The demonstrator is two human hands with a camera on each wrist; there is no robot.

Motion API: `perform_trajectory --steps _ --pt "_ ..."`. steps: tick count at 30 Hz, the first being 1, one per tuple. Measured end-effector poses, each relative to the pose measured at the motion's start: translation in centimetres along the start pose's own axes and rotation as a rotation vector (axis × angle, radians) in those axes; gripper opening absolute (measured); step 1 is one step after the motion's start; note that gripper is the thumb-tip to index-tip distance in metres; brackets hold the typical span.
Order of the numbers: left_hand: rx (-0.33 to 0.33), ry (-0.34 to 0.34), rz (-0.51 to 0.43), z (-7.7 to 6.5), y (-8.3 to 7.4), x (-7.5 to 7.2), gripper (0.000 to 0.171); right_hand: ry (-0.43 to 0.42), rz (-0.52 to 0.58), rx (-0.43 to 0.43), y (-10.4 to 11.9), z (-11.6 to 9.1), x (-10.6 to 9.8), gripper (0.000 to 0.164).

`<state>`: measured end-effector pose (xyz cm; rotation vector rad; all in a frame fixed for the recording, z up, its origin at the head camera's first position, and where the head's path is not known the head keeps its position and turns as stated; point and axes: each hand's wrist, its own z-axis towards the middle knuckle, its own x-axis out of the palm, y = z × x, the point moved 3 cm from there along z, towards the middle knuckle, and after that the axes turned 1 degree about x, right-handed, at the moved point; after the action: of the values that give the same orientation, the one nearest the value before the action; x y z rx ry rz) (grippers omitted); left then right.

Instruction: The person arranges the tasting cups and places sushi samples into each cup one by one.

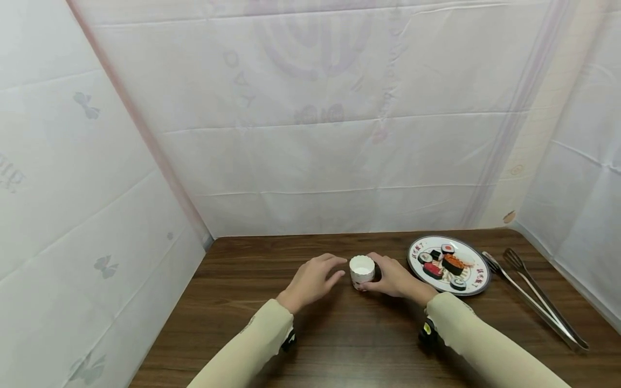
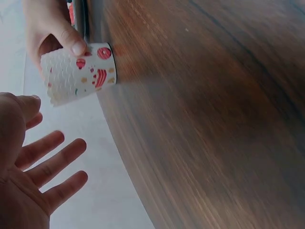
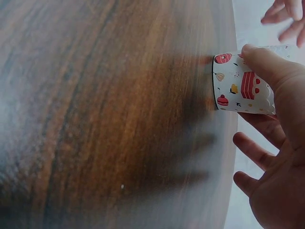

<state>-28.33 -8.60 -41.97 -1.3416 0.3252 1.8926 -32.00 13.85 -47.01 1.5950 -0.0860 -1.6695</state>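
A stack of white paper baking cups [image 1: 362,273] with scalloped rims stands upright on the dark wooden table. Red cakes and small fruit are printed on the outer wall, seen on the baking cups [image 3: 238,83] in the right wrist view. My right hand [image 1: 394,277] grips the stack from its right side, thumb on the near wall and a finger behind. To the left, my left hand [image 1: 312,278] hovers with spread fingers, apart from the baking cups [image 2: 97,71]. How many cups are nested cannot be told.
Right of my right hand lies a round plate [image 1: 467,249] with sushi on it or printed on it. Metal tongs [image 1: 577,340] with slotted heads lie beyond it, near the table's right edge. White cloth sheets [image 1: 301,161] hang behind and at both sides.
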Motion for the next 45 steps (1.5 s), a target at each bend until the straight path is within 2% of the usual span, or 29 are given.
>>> perform_trajectory --steps 5,15,23,45 --pt "0.032 0.025 0.014 0.8 -0.5 0.8 0.03 0.012 0.006 -0.003 0.1 0.0 0.1 0.065" --pt "0.038 0.091 0.046 1.9 -1.3 1.9 0.024 0.011 -0.018 -0.007 -0.1 0.0 0.0 0.063" --pt "0.055 0.074 0.063 2.2 -1.7 2.0 0.013 0.002 -0.029 0.002 -0.2 0.1 0.1 0.064" --pt "0.051 0.075 0.076 2.4 -1.7 2.1 0.013 -0.007 -0.029 0.018 -0.3 0.1 0.1 0.065"
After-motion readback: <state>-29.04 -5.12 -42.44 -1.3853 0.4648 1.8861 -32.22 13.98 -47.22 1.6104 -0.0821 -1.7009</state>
